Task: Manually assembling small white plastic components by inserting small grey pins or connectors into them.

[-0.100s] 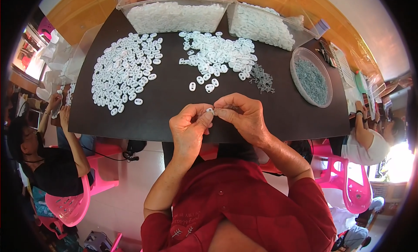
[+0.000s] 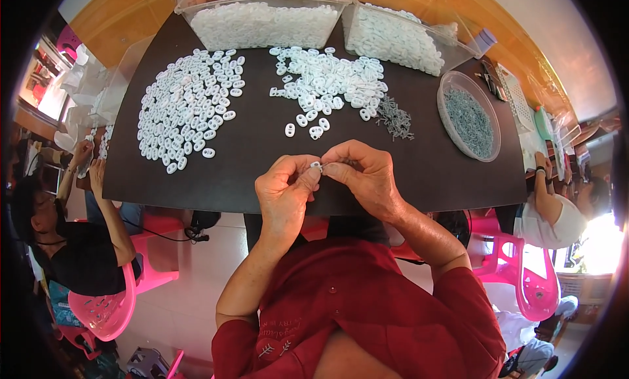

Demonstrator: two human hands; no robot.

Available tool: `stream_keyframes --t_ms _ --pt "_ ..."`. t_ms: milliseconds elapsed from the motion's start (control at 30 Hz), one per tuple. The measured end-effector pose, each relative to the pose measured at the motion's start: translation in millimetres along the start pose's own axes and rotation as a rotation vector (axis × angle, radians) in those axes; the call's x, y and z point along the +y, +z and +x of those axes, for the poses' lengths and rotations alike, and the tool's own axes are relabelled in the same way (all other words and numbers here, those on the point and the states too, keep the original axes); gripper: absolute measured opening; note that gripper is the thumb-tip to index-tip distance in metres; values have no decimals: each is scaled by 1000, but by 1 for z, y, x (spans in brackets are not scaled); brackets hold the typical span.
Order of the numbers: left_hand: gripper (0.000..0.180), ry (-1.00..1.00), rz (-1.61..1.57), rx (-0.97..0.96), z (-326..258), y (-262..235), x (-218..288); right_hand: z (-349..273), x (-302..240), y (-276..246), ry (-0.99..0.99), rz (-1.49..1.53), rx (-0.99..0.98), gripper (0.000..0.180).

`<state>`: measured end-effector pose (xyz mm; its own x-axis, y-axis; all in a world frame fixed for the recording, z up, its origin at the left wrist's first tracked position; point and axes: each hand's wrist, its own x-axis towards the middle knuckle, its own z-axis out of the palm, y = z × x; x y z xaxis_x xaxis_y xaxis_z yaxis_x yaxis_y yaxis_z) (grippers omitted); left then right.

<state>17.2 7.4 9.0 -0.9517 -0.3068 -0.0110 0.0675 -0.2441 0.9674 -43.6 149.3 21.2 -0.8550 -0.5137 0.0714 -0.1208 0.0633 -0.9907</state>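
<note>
White piece (image 2: 316, 164) is pinched by left hand (image 2: 283, 186) near six-o'clock edge of table (image 2: 452, 182); at piece's three o'clock, right hand (image 2: 368, 176) is pinched nearly closed, contents hidden. Piece best kept steady.

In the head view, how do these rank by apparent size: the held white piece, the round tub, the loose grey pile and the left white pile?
1. Left pile of white two-hole pieces
2. Round clear tub
3. Loose pile of grey screw-like parts
4. Held white piece
</note>
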Motion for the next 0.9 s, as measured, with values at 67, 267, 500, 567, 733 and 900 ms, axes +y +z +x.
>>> stream_keyframes --t_ms 67,267,500,567,733,900 --pt "10 28 17 0 0 0 -1 1 -3 1 -7 -50 1 8" --pt "8 58 52 15 -4 2 -6 -1 7 4 -145 -234 30 5" --pt "12 -6 -86 25 1 -7 -14 19 5 -18 -147 -408 115 11" --pt "13 -4 -95 21 2 -8 -16 39 20 -28 -235 -532 183 10" --pt "14 2 -86 27 3 -9 -20 68 29 -18 -357 -946 177 9" --pt "14 -1 -85 20 4 -10 -20 77 37 -18 -382 -1021 177 14"
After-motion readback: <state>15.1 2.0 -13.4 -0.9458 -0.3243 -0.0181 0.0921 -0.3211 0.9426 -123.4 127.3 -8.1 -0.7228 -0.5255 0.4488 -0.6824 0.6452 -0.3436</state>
